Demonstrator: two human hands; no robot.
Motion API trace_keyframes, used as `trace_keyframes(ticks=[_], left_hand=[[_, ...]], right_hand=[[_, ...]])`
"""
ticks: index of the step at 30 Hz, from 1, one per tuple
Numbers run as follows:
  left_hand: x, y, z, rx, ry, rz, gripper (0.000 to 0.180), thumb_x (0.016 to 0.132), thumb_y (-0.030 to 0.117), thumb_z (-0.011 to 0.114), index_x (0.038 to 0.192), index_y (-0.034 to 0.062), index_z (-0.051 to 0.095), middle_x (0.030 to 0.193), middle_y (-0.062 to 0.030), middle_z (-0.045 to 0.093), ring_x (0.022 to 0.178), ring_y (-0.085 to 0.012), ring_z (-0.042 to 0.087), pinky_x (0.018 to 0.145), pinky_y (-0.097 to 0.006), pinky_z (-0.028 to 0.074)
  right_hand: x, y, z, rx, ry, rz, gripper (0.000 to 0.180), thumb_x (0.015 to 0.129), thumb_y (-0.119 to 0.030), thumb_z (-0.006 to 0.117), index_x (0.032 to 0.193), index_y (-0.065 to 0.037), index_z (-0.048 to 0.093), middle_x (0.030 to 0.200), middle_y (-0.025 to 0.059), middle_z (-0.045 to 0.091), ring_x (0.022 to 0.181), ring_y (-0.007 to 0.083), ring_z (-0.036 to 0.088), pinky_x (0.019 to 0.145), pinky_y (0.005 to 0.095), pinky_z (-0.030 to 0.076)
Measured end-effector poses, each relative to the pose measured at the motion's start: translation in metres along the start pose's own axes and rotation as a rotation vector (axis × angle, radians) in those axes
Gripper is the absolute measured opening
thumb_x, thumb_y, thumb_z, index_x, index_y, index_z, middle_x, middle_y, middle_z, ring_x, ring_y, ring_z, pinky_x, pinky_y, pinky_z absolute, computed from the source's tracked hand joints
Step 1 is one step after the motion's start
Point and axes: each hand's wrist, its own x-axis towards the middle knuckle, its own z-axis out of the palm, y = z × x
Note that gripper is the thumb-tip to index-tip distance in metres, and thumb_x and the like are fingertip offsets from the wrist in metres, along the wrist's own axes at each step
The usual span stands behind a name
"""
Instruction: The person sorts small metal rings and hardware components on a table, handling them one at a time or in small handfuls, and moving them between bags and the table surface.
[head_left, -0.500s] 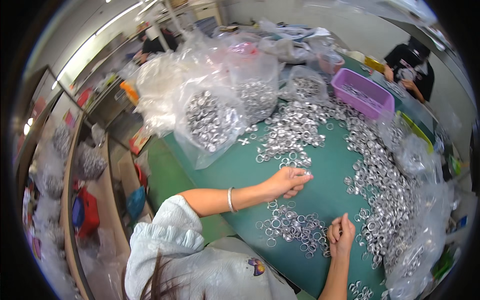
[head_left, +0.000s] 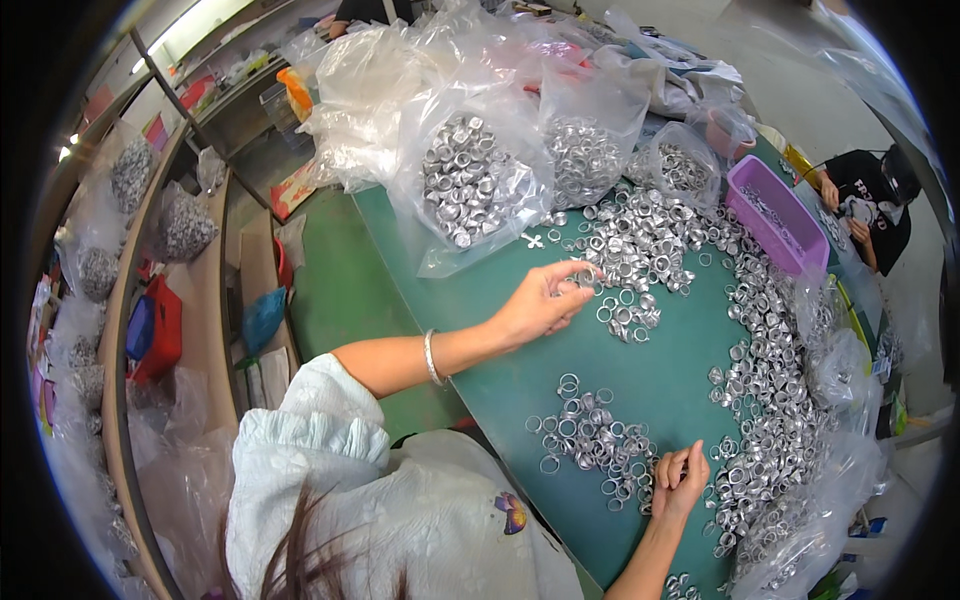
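Note:
My left hand [head_left: 545, 302] is over the green table [head_left: 480, 345], thumb and forefinger pinched on a small silver ring [head_left: 592, 274]. Just beyond it lies a heap of silver rings [head_left: 640, 240], with a few loose rings [head_left: 632, 316] at its near side. Nearer to me, a smaller ring pile [head_left: 590, 430] spreads between my two arms. My right hand [head_left: 681, 480] rests at the right edge of that pile, its fingers curled together. Whatever they may hold is hidden. A long bank of rings [head_left: 770, 400] runs down the table's right side.
An open clear bag of rings [head_left: 465, 180] stands at the far left of the table, more bags [head_left: 585, 155] beside it. A purple basket [head_left: 780, 225] sits far right, near a seated co-worker [head_left: 870, 205]. Shelves [head_left: 180, 300] with bags line the left.
My left hand has moved left and away from me, toward the open bag, still pinching the ring. My right hand stays nearly in place. The whole view has shifted slightly.

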Motion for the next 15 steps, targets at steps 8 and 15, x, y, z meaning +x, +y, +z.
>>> trace_keyframes(ticks=[8, 15], left_hand=[[-0.013, -0.007, -0.017, 0.055, 0.044, 0.051, 0.028, 0.089, 0.012, 0.05, 0.116, 0.0051, 0.048, 0.055, 0.0059, 0.039, 0.044, -0.002, 0.032, 0.039, -0.018, 0.024], [-0.01, -0.007, -0.005, 0.022, -0.033, -0.015, 0.029, 0.091, 0.017, 0.048, 0.118, 0.0058, 0.046, 0.055, 0.0045, 0.039, 0.044, -0.0027, 0.032, 0.039, -0.019, 0.024]], right_hand=[[0.001, 0.004, 0.0, -0.077, 0.008, 0.001, 0.038, 0.093, -0.023, 0.043, 0.059, -0.005, 0.046, 0.04, -0.0022, 0.028, 0.035, 0.0078, 0.025, 0.035, 0.0221, 0.017], [0.002, 0.006, -0.001, -0.088, 0.031, 0.019, 0.036, 0.092, -0.02, 0.045, 0.06, -0.004, 0.048, 0.041, -0.0026, 0.029, 0.036, 0.007, 0.025, 0.035, 0.0218, 0.019]])
